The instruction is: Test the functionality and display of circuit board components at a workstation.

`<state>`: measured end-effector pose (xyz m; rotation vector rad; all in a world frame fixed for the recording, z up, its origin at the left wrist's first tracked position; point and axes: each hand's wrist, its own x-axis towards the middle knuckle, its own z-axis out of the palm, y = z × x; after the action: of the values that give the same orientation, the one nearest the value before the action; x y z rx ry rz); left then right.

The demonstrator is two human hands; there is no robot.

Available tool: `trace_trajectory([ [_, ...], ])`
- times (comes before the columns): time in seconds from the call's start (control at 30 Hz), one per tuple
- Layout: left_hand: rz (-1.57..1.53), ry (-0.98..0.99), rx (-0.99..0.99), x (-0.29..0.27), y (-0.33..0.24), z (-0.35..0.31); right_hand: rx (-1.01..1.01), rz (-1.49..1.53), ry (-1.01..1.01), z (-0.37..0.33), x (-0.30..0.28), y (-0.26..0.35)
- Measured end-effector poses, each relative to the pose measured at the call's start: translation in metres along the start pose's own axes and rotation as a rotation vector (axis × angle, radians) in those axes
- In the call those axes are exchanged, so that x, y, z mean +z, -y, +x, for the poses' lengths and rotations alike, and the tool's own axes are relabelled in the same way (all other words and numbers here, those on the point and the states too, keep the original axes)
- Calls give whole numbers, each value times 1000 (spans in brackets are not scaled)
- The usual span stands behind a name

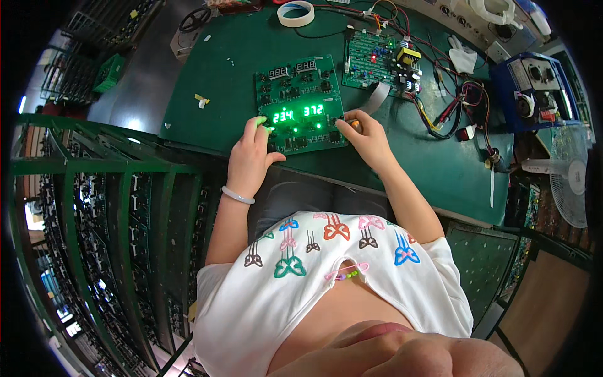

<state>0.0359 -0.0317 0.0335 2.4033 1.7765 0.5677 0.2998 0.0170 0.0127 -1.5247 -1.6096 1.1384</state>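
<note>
A green circuit board (298, 103) lies at the near edge of the green table, its lower pair of digit displays (298, 113) glowing green. The upper pair (293, 69) is dark. My left hand (250, 157) rests at the board's lower left corner, fingers stretched onto its edge and tinted by the green light, thumb spread away near the bottom edge. At the right edge, my right hand (370, 139) has its thumb tip on the board and its other fingers curled. A small orange thing (356, 124) shows between thumb and forefinger; its kind is unclear.
A grey ribbon cable (377, 98) runs toward a second circuit board (383, 60) with a red light. Tangled wires (455, 107), a blue box with dials (527, 91) and a white fan (571, 179) are at right. A tape roll (296, 12) lies at the back; board racks (107, 239) stand left.
</note>
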Motion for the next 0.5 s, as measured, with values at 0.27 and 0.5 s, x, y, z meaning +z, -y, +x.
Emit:
trace_trajectory([
  [0.27, -20, 17, -13, 0, 2, 1, 15, 70, -31, 2, 6, 0],
  [0.5, -37, 34, -29, 0, 3, 1, 44, -34, -61, 1, 9, 10],
])
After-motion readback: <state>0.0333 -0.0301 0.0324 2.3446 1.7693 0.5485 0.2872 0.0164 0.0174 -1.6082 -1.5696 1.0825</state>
